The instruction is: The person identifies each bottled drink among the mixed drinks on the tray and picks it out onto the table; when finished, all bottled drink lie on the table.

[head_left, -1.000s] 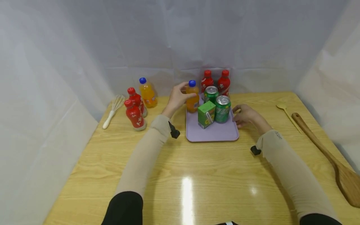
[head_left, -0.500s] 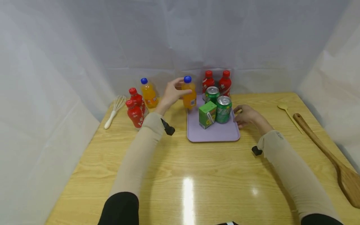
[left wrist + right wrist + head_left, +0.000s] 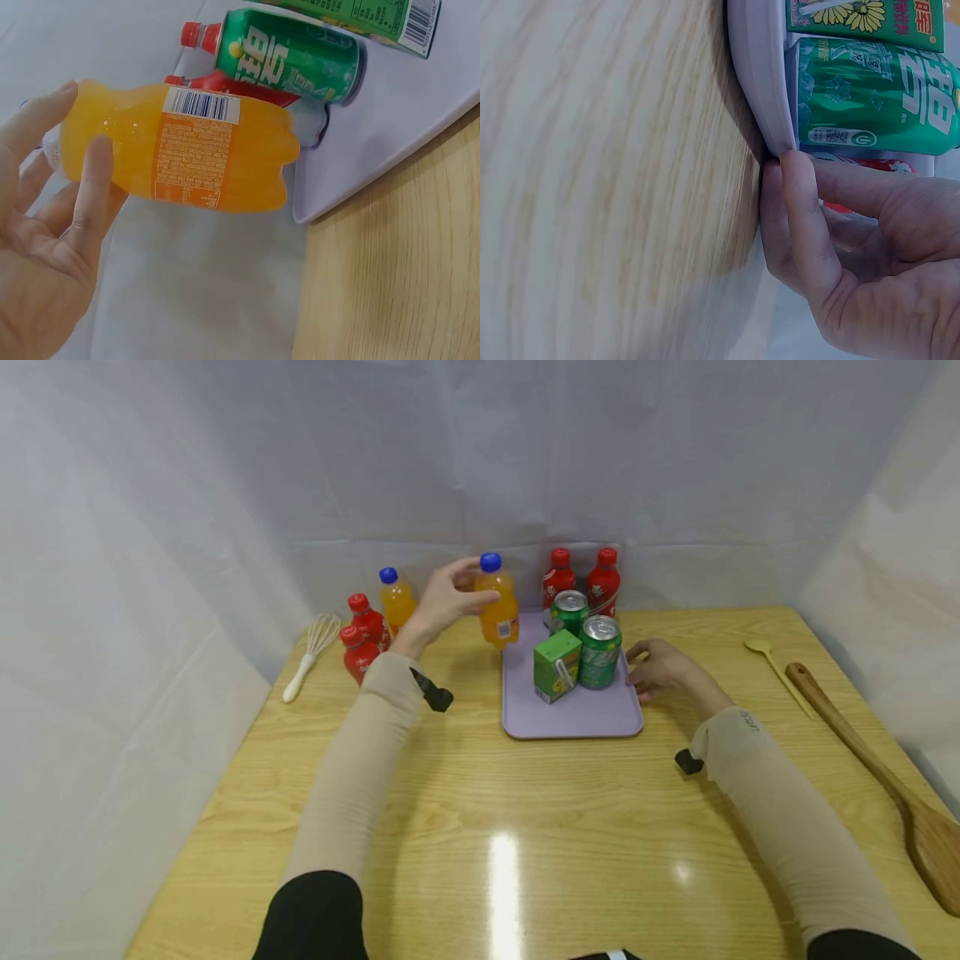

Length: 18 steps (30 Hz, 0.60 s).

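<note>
My left hand [image 3: 444,603] grips a blue-capped bottle of orange soda [image 3: 500,610] by its upper part, thumb and fingers around it. In the left wrist view the orange soda bottle [image 3: 195,146] is held off the table, just beyond the tray's left edge. My right hand [image 3: 663,670] pinches the right rim of the lilac tray [image 3: 573,722]; the right wrist view shows the thumb [image 3: 801,187] against that rim. On the tray stand a green juice carton [image 3: 557,667], a green soda can [image 3: 599,653], another green can [image 3: 569,612] and two red-capped bottles [image 3: 603,583] at the back.
To the left stand two red bottles [image 3: 358,653] and another orange soda bottle [image 3: 397,602], partly hidden by my left arm. A whisk [image 3: 310,656] lies at the far left. A yellow spoon [image 3: 780,677] and a long wooden spatula [image 3: 862,760] lie at the right.
My left hand has lifted the orange soda bottle off the tray and moved it up and to the left. The right hand has stayed at the tray's rim.
</note>
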Each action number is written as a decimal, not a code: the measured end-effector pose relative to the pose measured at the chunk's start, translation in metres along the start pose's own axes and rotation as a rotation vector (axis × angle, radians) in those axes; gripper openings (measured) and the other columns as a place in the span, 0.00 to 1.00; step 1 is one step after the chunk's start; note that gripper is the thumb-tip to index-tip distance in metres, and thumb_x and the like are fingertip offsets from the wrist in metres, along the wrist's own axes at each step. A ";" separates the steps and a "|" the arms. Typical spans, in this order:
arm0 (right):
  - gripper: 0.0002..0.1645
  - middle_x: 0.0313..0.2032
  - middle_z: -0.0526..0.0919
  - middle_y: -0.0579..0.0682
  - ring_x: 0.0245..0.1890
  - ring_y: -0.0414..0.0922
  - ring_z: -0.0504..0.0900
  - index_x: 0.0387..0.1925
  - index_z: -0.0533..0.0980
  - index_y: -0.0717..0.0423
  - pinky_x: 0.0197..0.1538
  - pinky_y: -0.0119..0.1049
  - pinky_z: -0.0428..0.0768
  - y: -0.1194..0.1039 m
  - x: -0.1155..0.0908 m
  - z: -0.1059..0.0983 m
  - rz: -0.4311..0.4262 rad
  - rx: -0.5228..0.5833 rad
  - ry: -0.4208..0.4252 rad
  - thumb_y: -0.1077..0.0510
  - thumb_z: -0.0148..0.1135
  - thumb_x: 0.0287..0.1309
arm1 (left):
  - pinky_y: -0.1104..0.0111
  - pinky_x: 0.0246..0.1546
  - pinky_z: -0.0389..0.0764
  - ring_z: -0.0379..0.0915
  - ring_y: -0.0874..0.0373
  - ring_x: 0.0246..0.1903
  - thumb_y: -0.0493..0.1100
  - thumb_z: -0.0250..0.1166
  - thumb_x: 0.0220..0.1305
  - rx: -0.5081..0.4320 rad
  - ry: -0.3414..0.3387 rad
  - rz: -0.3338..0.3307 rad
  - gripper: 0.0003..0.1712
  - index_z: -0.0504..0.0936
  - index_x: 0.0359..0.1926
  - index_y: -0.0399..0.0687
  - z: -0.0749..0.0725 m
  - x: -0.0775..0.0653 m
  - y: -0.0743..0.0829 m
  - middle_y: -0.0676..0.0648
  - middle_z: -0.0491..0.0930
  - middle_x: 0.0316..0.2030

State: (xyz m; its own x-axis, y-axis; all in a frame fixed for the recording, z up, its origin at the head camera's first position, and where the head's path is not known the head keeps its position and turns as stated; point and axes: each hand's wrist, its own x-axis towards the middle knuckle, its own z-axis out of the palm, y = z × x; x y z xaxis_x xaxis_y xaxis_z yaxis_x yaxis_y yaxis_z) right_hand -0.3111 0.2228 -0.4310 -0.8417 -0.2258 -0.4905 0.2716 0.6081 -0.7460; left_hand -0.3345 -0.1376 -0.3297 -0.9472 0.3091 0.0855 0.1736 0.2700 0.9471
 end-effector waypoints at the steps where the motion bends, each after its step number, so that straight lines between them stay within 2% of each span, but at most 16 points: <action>1: 0.36 0.38 0.75 0.59 0.27 0.42 0.82 0.68 0.56 0.67 0.34 0.36 0.87 0.000 -0.001 0.000 0.000 0.002 -0.002 0.67 0.58 0.62 | 0.59 0.48 0.85 0.78 0.48 0.52 0.40 0.71 0.59 -0.002 0.007 -0.001 0.35 0.71 0.66 0.50 -0.001 0.000 0.001 0.41 0.75 0.61; 8: 0.36 0.38 0.76 0.60 0.27 0.42 0.82 0.68 0.56 0.68 0.35 0.36 0.87 0.002 0.000 -0.001 -0.009 -0.012 0.003 0.67 0.58 0.62 | 0.59 0.47 0.85 0.80 0.47 0.50 0.39 0.70 0.59 0.015 0.120 0.018 0.36 0.70 0.68 0.48 -0.008 0.000 -0.001 0.41 0.73 0.64; 14: 0.35 0.40 0.75 0.61 0.28 0.42 0.82 0.68 0.57 0.67 0.35 0.36 0.87 0.003 0.003 -0.001 -0.006 -0.019 0.003 0.66 0.58 0.62 | 0.67 0.44 0.86 0.76 0.48 0.55 0.38 0.70 0.59 -0.009 0.221 0.029 0.36 0.69 0.68 0.47 -0.014 0.000 -0.009 0.41 0.74 0.64; 18: 0.35 0.42 0.74 0.62 0.28 0.42 0.82 0.68 0.56 0.66 0.35 0.36 0.87 0.004 0.005 -0.002 -0.006 -0.026 0.000 0.65 0.58 0.63 | 0.66 0.46 0.85 0.75 0.49 0.57 0.39 0.69 0.60 -0.003 0.273 0.011 0.36 0.68 0.68 0.48 -0.017 0.003 -0.018 0.41 0.74 0.64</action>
State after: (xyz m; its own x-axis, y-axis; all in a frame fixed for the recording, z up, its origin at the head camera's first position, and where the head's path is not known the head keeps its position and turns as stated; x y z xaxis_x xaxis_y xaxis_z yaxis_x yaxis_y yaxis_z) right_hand -0.3150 0.2254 -0.4352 -0.8433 -0.2298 -0.4858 0.2538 0.6265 -0.7369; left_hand -0.3453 -0.1568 -0.3416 -0.9830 0.0543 0.1752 0.1834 0.2652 0.9466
